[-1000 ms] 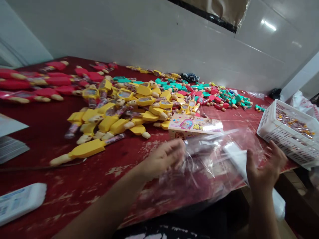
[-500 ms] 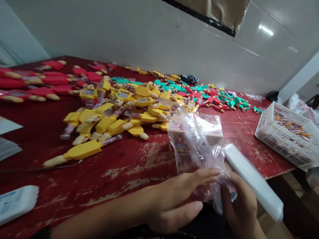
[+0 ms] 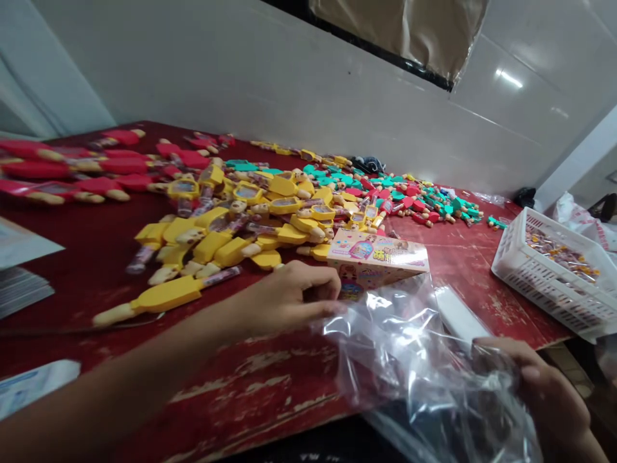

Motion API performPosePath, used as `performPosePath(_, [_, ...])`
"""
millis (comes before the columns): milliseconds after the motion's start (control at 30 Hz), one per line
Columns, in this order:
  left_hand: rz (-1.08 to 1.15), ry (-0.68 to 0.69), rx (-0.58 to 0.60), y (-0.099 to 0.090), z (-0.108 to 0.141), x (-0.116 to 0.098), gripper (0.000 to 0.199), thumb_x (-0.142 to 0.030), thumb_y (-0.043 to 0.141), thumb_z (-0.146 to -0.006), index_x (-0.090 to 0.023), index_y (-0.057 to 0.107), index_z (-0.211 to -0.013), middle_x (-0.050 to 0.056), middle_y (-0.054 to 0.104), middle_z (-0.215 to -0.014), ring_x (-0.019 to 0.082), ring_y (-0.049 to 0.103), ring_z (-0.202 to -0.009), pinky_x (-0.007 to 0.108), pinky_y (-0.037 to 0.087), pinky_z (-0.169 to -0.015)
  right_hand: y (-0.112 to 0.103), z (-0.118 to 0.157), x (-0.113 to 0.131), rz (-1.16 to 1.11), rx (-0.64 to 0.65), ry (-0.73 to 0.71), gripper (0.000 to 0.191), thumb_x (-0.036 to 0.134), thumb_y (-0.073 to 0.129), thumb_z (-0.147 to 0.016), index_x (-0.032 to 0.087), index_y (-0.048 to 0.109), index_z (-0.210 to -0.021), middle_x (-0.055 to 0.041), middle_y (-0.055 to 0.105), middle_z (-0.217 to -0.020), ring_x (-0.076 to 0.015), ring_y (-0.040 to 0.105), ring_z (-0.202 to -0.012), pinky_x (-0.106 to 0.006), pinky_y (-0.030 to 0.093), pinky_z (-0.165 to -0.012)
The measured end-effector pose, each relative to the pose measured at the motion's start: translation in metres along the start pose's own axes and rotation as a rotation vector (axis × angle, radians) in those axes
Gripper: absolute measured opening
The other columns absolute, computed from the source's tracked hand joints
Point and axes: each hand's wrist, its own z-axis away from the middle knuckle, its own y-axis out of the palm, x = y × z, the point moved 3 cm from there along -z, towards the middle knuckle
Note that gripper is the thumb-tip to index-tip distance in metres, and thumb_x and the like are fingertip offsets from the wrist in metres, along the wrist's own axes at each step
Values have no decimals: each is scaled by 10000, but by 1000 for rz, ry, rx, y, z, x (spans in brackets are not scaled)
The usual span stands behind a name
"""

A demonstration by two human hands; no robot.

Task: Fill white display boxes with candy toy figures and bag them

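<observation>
A large clear plastic bag is spread between my hands above the table's front edge. My left hand pinches its left edge between thumb and curled fingers. At the lower right my right hand is closed on the bag's other side. Just behind the bag lies a printed cardboard box. A white plastic packet shows partly behind the bag. Left of the box is a heap of yellow toys with pale ends, one lying apart near my left forearm.
Pink toys lie at the far left of the red table, green and red ones towards the back. A white basket of small wrapped items stands right. Stacked cards and a white pack are at left.
My hands have moved apart, the left up and leftwards, the right to the right. The bag has opened out between them and moved off the box, whose top now shows. The view has shifted slightly.
</observation>
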Motion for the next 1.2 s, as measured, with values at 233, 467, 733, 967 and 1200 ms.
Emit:
performPosePath(233, [-53,-113,-311,-30,-69,22,385,-434,366,-955,-170,493,-706,-12,540,-625,109,559,-569,205,431,-516,-14,-99,49,1025,44,-53,385,404,521,-824,164,569,-527,-34,549,-567,-110,440,-480,-262,335,-497])
performPosePath(467, [-460,262,-883,-100,-117,-14,642,-699,278,-864,-107,526,-864,-56,569,-895,91,582,-978,262,361,-925,-71,-135,131,914,-1011,-941,603,355,217,-896,18,675,-1098,-127,519,-1332,-394,410,-1281,-382,439,-774])
performPosePath(733, [-569,-237,-220,-36,-103,84,216,-241,466,-840,-150,559,-668,19,572,-611,165,601,-758,266,452,-746,-6,-224,-22,1002,-257,-333,512,-49,396,-807,173,657,-1187,-162,507,-1346,-324,443,-1276,-488,418,-1004])
performPosePath(967, [-459,-367,36,-16,-80,122,236,-306,481,-783,-159,530,-605,43,586,-623,169,530,-599,253,345,-571,25,-249,-62,881,14,-265,403,-9,457,-776,146,734,-1024,-123,720,-993,-224,679,-914,-295,530,-831])
performPosePath(1200, [-451,-183,-72,12,-21,100,312,-327,314,-875,-188,436,-625,13,507,-583,144,477,-556,269,304,-544,23,-188,-77,773,-56,-463,466,50,367,-834,180,665,-1167,-115,644,-1223,-213,630,-1108,-340,519,-937])
